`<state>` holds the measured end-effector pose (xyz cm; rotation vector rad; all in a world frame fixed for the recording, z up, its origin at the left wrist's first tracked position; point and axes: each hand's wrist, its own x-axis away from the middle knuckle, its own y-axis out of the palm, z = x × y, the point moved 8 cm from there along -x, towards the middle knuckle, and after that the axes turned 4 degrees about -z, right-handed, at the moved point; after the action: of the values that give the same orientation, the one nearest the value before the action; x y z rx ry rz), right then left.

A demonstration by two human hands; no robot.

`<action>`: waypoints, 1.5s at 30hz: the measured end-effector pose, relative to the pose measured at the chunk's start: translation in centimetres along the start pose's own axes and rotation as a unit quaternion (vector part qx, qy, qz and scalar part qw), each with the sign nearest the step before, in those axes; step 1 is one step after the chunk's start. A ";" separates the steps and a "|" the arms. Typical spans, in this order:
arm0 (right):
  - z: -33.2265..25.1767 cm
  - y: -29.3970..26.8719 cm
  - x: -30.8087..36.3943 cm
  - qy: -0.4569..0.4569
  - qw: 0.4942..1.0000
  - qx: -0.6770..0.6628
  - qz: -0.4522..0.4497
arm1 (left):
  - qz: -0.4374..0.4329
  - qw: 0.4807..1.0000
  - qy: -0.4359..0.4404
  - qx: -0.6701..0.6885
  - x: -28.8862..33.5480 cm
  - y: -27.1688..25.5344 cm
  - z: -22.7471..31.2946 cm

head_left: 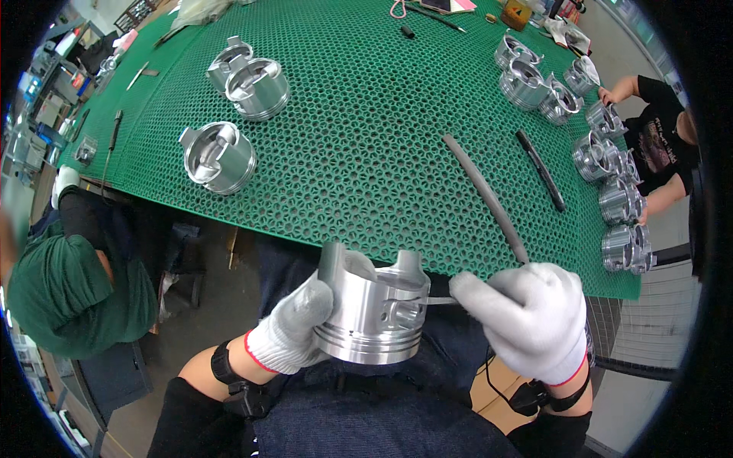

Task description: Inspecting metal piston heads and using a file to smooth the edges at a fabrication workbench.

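Note:
My left hand (299,324), in a white knitted glove, is closed around the side of a shiny metal piston (374,313). The piston is held up in front of my lap, just off the table's near edge, with its ring grooves low and its skirt lobes upward. My right hand (527,317), also gloved in white, is closed on a thin metal tool (439,301). The tool's slim end reaches the pin-hole side of the piston; its handle is hidden in my fist. A grey rod (485,187) runs across the mat to my right knuckles; whether it joins the tool I cannot tell.
Pistons stand on the green perforated mat (366,153): three at left, including one near the edge (220,158), and several along the right (524,84). A black rod (540,169) lies beside the grey one. Co-workers sit at left (84,290) and right (660,137).

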<state>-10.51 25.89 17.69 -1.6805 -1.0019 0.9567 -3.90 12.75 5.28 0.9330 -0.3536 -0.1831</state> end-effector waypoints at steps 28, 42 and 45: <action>6.7 11.1 3.3 0.405 0.703 -0.584 -0.019 | 0.306 0.460 0.326 -0.767 4.8 -7.8 17.5; 1.0 9.5 -2.0 0.291 0.768 -0.570 0.007 | 0.225 0.298 0.633 -0.679 3.4 8.1 20.2; -0.5 8.7 -3.1 0.219 0.771 -0.596 0.056 | 0.195 0.264 0.679 -0.656 2.5 12.5 20.0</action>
<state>-9.51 20.80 9.99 -2.8316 -1.2624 -0.2050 -9.08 4.30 26.78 -0.9725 1.1764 0.7696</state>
